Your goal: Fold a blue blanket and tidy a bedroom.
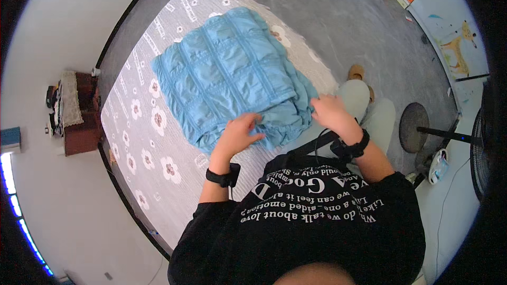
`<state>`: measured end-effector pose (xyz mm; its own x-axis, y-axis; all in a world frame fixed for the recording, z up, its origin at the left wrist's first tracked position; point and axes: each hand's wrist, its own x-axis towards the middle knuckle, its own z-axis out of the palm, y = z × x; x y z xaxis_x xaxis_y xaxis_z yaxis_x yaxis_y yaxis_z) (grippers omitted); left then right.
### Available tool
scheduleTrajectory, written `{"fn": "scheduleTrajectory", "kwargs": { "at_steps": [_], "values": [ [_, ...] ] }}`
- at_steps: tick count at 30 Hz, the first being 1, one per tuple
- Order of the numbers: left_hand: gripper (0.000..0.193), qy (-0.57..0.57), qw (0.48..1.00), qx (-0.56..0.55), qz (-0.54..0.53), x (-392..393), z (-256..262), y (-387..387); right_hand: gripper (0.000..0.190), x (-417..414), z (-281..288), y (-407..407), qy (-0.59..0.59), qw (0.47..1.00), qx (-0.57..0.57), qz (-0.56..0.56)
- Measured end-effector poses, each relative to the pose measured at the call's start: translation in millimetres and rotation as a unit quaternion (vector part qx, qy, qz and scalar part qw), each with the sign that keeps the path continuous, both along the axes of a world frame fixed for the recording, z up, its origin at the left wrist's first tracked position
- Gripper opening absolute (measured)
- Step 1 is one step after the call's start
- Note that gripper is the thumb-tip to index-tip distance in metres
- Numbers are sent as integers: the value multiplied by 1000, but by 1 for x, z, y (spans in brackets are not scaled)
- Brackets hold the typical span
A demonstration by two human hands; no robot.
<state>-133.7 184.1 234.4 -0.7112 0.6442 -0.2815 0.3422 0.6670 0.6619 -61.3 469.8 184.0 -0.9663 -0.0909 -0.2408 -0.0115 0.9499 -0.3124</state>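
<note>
A light blue quilt (233,63) with stitched, puckered squares lies folded in layers on a bed. Its near edge is bunched and uneven, with loose folds along the right side. My left hand (239,134) is over the near edge, thumb and fingers apart, with nothing between them. At the near right corner, my right hand (330,111) has its bent fingertips against the quilt's edge; whether they pinch the fabric is hidden. Beneath the quilt spreads a pale grey bed cover (146,138) with white and brown flowers.
My legs (354,97) are beside the bed's right edge. A black standing fan (414,128) and white shoes (437,166) are farther right on the grey floor (313,19). A reddish-brown cabinet (81,138) with things on top stands against the left wall.
</note>
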Motion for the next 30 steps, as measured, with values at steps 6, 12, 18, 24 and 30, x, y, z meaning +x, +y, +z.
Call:
{"fn": "scheduleTrajectory", "kwargs": {
  "at_steps": [6, 12, 18, 24, 30],
  "values": [
    [43, 341, 940, -28, 4, -30, -19, 79, 29, -7, 33, -53, -38, 937, -267, 223],
    [20, 192, 981, -26, 15, -53, -19, 96, 36, -32, -51, -87, 120, 960, -178, 179],
    [22, 272, 959, 70, -49, -20, 37, 118, 40, -58, -37, -68, 218, 975, 10, 25],
    [25, 238, 969, 70, 5, -20, -64, 135, 49, -46, -96, -5, -63, 980, -189, -6],
    [37, 256, 961, 97, 46, -18, -47, 97, 54, -37, -35, -4, 123, 966, -186, -131]
  ]
}}
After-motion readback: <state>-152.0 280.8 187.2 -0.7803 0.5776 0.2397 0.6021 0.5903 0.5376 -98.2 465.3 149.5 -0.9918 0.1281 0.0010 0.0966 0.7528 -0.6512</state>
